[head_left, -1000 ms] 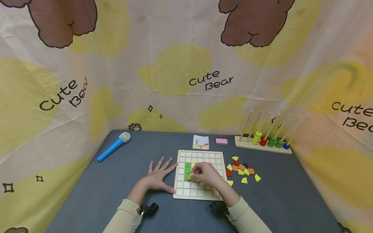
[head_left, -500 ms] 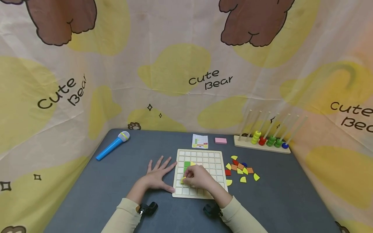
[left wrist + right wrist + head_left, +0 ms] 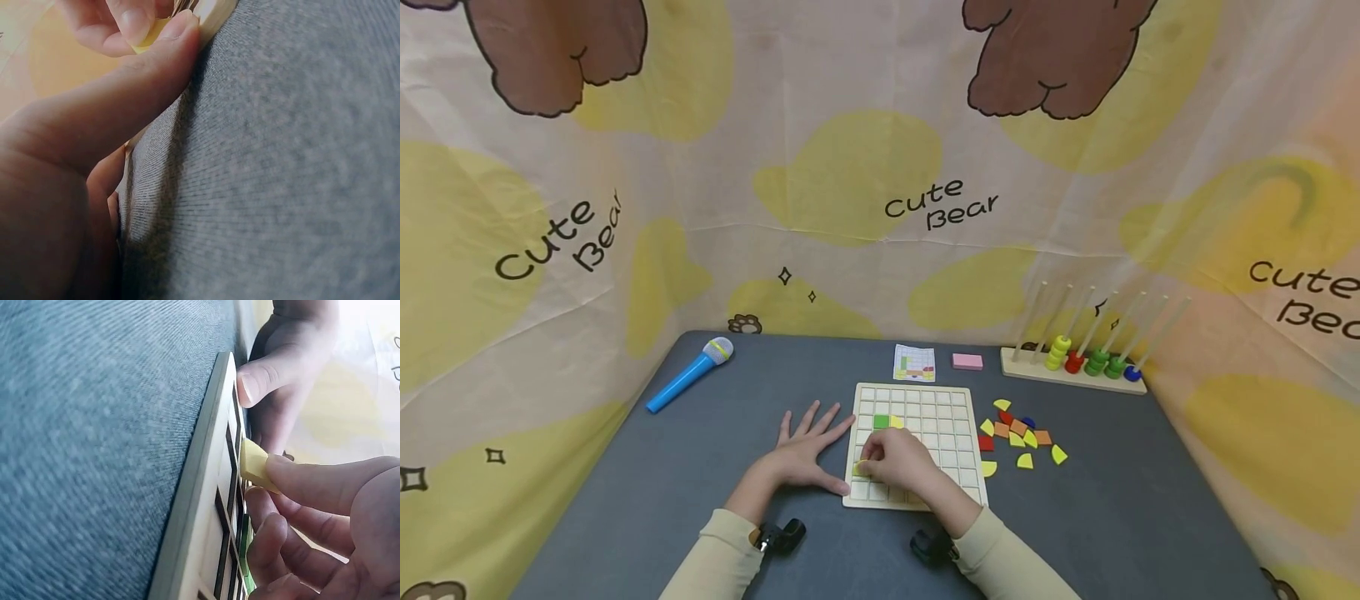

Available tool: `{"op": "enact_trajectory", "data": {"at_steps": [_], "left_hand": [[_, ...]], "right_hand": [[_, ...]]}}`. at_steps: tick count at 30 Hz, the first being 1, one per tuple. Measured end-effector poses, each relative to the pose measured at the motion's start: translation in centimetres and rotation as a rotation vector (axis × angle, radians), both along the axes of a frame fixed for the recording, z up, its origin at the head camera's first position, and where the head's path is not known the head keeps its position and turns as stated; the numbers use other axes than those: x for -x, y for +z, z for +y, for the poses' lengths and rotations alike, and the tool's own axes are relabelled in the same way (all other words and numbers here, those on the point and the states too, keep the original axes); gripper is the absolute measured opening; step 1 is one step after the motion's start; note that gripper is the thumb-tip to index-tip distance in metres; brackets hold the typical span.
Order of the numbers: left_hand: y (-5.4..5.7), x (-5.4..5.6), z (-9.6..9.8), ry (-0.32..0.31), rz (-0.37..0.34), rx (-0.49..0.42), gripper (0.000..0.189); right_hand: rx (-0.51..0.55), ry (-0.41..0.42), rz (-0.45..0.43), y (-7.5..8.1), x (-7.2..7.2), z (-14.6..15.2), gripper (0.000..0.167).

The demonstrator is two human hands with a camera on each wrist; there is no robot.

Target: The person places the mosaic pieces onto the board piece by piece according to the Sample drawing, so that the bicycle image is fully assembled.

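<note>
A square wooden grid board lies on the dark table. My right hand reaches over its lower left part and pinches a yellow quarter-round piece between thumb and fingers, at the board's left column. In the right wrist view that piece touches or nearly touches the board's face; which, I cannot tell. My left hand lies with fingers spread at the board's left side, its thumb and a fingertip at the edge. A green square and a yellow piece sit in cells above my right hand, which hides other cells.
Several loose yellow, red, orange and blue pieces lie right of the board. Behind it are a printed pattern card and a pink block. A peg stand with coloured rings stands back right, a blue toy microphone back left.
My right hand has moved left across the board with the yellow piece, from beside the green squares to the left column. The left hand has stayed in place.
</note>
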State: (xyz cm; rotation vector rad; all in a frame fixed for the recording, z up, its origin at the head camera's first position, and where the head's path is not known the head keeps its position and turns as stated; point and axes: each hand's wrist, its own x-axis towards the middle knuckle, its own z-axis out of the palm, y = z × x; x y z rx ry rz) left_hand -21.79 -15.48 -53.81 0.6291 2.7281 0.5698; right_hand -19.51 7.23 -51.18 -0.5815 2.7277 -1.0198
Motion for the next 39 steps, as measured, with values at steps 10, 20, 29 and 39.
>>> {"op": "enact_trajectory", "data": {"at_steps": [10,20,29,39], "left_hand": [[-0.6,0.2,-0.3,-0.025,0.004,-0.032,0.119],[-0.7,0.2,-0.2,-0.028,0.012,-0.027,0.119],[-1.1,0.3,-0.2,-0.015,0.016,-0.041,0.121],[-0.2,0.1,-0.1,-0.016,-0.005,-0.012,0.118]], "right_hand": [[-0.083,-0.001,0.04,-0.2,0.1,-0.3,0.012],[-0.086,-0.007,0.041,-0.4,0.1,-0.6,0.011],[-0.029,0.015,0.034,0.4,0.1,0.0,0.007],[0.047,-0.011,0.04,2.5,0.1,2.1,0.004]]}}
